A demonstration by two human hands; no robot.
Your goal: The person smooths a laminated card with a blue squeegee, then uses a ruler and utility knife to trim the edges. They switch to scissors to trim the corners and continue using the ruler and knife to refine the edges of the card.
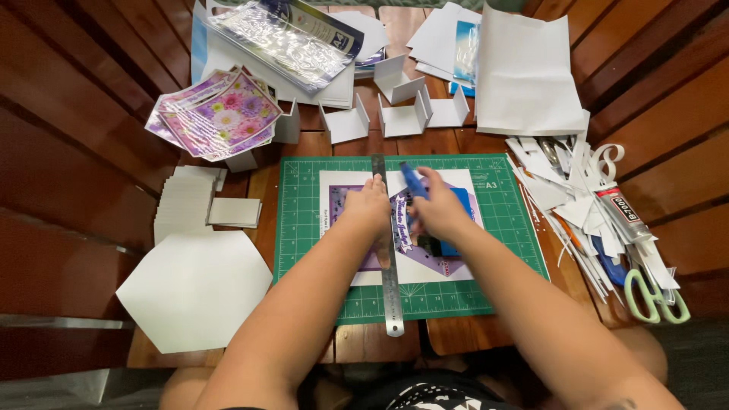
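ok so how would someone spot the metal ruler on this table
Start at the green cutting mat in the middle of the wooden table. The long steel ruler runs straight up its centre, pinned under the left hand. It is the only shiny metal strip, overhanging the mat's near edge.

- One green cutting mat (304, 228).
- One steel ruler (390, 292).
- One blue craft knife (414, 182).
- One printed purple sheet (456, 262) on the mat.
- One white paper hexagon (196, 290).
- Four folded white card pieces: (345, 121), (405, 120), (449, 110), (396, 77).
- One pair of green-handled scissors (657, 296).
- One glue tube (623, 211).
- One fanned bunch of floral printed sheets (216, 114); number of sheets unclear.
- One stack of small white cards (184, 206); count unclear.
- Two hands: left hand (369, 209), right hand (440, 209).
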